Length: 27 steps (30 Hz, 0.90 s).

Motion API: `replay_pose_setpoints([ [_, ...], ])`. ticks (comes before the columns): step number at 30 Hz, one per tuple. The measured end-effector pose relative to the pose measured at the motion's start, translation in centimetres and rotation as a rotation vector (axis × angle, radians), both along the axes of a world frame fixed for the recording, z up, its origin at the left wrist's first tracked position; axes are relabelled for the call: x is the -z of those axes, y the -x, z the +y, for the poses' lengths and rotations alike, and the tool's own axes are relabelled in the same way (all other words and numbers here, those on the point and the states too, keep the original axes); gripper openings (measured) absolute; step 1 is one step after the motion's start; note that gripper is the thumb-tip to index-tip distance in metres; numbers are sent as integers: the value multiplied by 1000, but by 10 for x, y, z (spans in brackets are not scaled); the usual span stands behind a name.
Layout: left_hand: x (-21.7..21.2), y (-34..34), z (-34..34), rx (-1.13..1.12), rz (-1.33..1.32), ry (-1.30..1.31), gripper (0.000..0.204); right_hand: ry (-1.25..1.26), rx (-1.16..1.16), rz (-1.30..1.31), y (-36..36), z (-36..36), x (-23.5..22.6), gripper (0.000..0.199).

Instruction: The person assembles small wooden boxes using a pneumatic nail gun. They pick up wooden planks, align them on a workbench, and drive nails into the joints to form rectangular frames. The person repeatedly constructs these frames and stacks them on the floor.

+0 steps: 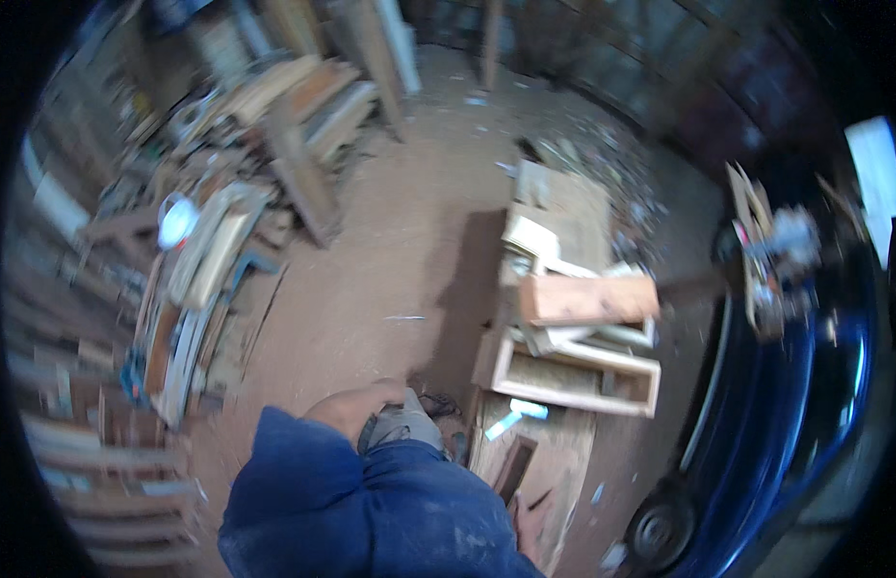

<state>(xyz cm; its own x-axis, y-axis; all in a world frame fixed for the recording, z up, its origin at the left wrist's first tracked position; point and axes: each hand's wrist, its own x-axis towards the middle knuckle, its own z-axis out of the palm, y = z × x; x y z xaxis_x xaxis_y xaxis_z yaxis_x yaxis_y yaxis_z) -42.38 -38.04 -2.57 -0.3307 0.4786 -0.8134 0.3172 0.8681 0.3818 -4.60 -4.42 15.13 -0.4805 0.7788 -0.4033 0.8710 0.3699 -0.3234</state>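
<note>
My left hand (350, 407) comes out of a blue sleeve (303, 491) at the lower middle and is closed over a grey object (402, 424), whose kind is blurred. It hovers over the sawdust-covered floor, just left of a long wooden board (554, 453). On that board lie a dark slot-like piece (515, 464) and a small light-blue item (513, 420). A reddish-brown shape (531, 525) at the board's near end may be my right hand, but it is too blurred to tell.
Open wooden frames (573, 378) and a reddish wood block (587, 299) are stacked beyond the board. Piles of planks and offcuts (207, 260) fill the left side. A glossy dark-blue vehicle body (785, 405) with a small wheel (660, 530) stands on the right.
</note>
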Motion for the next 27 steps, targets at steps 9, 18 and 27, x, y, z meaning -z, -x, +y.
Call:
replay_pose_setpoints([
  [9,-13,11,-83,-484,54,386,55,51,151,42,28,-7,-34,114],
  [18,-35,14,11,-485,-91,-19,60,-26,147,101,9,-11,-20,108],
  [27,-144,-26,164,125,-137,-442,52,-258,722,249,-70,-37,-7,77],
])
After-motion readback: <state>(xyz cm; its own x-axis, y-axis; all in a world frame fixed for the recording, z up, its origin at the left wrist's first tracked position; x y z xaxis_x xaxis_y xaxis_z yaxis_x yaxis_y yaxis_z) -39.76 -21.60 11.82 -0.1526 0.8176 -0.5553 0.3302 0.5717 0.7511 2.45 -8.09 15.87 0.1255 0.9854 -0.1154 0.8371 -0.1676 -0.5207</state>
